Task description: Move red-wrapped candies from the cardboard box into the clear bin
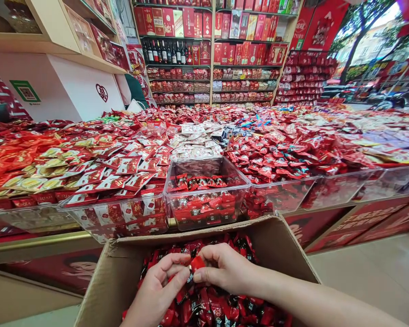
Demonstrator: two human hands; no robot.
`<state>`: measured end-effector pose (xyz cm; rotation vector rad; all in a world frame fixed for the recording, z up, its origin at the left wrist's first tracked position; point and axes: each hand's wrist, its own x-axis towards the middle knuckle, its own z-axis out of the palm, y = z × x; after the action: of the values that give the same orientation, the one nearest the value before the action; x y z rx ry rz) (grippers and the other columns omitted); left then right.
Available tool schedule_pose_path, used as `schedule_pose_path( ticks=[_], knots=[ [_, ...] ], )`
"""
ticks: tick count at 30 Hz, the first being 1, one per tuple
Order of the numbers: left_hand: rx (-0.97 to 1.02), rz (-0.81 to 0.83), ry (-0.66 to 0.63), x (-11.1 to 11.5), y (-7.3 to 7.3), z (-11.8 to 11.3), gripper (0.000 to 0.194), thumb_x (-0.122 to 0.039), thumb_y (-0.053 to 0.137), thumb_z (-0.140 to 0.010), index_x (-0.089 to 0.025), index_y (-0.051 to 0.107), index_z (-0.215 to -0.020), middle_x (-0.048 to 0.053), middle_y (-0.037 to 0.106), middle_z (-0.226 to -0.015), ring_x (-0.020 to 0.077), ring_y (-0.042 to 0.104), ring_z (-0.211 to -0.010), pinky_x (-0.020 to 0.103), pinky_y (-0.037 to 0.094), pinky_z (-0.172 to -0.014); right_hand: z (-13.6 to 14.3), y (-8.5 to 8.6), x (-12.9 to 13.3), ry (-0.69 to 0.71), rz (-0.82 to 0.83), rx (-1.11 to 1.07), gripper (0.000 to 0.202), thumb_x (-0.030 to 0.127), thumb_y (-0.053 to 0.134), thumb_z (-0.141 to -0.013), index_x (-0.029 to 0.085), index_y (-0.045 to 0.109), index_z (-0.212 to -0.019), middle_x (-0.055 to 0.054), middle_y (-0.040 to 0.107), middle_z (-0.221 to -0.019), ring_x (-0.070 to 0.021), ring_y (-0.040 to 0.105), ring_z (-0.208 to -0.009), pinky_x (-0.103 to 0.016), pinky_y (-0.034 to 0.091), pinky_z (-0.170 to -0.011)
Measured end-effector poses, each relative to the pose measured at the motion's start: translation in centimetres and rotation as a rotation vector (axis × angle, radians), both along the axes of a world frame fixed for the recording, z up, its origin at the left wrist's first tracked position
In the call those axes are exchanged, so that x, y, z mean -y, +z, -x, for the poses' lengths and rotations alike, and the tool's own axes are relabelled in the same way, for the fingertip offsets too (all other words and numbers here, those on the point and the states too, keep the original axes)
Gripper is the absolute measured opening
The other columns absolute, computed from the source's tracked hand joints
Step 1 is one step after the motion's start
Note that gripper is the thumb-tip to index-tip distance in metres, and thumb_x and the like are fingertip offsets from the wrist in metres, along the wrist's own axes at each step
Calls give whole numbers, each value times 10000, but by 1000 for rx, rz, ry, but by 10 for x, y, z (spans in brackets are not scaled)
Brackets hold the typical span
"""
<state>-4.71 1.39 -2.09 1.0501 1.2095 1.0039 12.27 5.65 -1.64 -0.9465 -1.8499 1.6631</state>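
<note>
Through the head camera I have both bare hands over an open cardboard box (pixel 127 252), and the thing they work at, a small red packet (pixel 198 263), is right between them, above the box's contents. The left hand (pixel 162 281) comes in from the lower edge, its thumb and forefinger pinching the packet's left end; the right hand (pixel 223 268) reaches across from the right, thumb and curled forefinger gripping the other end, so the fingers of both hands nearly meet. Below them I see a heap of red-and-black packets (pixel 204 309) filling the bottom of the box, its walls standing clear above the heap. Just beyond the far wall sits a clear plastic bin (pixel 199 167), partly filled with similar red packets (pixel 202 182). Around it I get other loaded bins: red-and-white packets (pixel 132 168) on the left, white packets (pixel 194 141) behind, and more red wrapped pieces (pixel 266 156) on the right. Farther back, wall shelves (pixel 211 54) carry a row of wine bottles (pixel 164 53) and red boxes (pixel 240 53). A heart-shaped sticker (pixel 102 93) marks the white panel to the left.
</note>
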Motion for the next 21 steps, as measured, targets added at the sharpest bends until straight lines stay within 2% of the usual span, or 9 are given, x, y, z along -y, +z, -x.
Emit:
schedule_pose_path(
  ticks=[4,9,11,13,15,18,20,21],
  knots=[
    [72,18,-25,-2,-4,1,326,-326,623,-680,-176,596,-968,36,695,-828,188,601,-815,300,452,-756,2,1,-1,-23,101,-60,260,376,616,-654,141,527,-719,35,494,-556,-59,416,-482,-178,332,-461],
    [176,70,-62,-2,-1,-1,429,-317,621,-689,-185,543,-1089,43,705,-771,176,620,-714,332,464,-726,4,2,-4,-77,200,-110,316,358,649,-619,148,477,-782,49,490,-541,-50,415,-433,-174,346,-435],
    [195,98,-50,-2,1,-2,443,-314,643,-665,-183,558,-1080,49,706,-774,183,620,-738,331,465,-737,3,2,-4,-80,152,-82,326,360,633,-641,153,464,-827,54,477,-535,-56,419,-444,-178,351,-443],
    [198,108,5,-3,1,-2,435,-320,659,-643,-186,584,-1050,47,705,-794,177,620,-729,320,469,-741,2,3,-3,-138,-69,-3,280,356,581,-699,161,466,-864,49,471,-557,-62,412,-476,-184,349,-468],
    [180,103,73,-6,-2,-3,409,-330,664,-633,-192,611,-1014,33,703,-801,148,614,-648,290,479,-718,1,3,1,-185,-443,100,188,329,511,-762,172,484,-862,19,493,-647,-79,435,-576,-198,362,-540],
    [139,100,116,-9,-8,-4,396,-348,676,-612,-196,635,-975,4,699,-730,98,559,-508,215,482,-574,4,-1,9,-92,-901,254,272,409,517,-741,176,492,-880,-40,514,-862,-132,459,-765,-230,383,-637],
    [122,108,115,-8,-11,-5,422,-375,685,-588,-188,640,-963,-7,685,-663,90,524,-473,185,443,-468,8,-7,12,-10,-1104,378,403,494,544,-681,159,483,-898,-68,508,-905,-170,456,-778,-262,392,-615],
    [116,115,109,-7,-11,-5,443,-389,685,-582,-180,636,-970,-12,672,-624,89,508,-459,182,423,-438,10,-10,13,11,-1194,443,401,490,540,-683,151,482,-890,-72,511,-890,-176,455,-750,-275,389,-591]
  ],
)
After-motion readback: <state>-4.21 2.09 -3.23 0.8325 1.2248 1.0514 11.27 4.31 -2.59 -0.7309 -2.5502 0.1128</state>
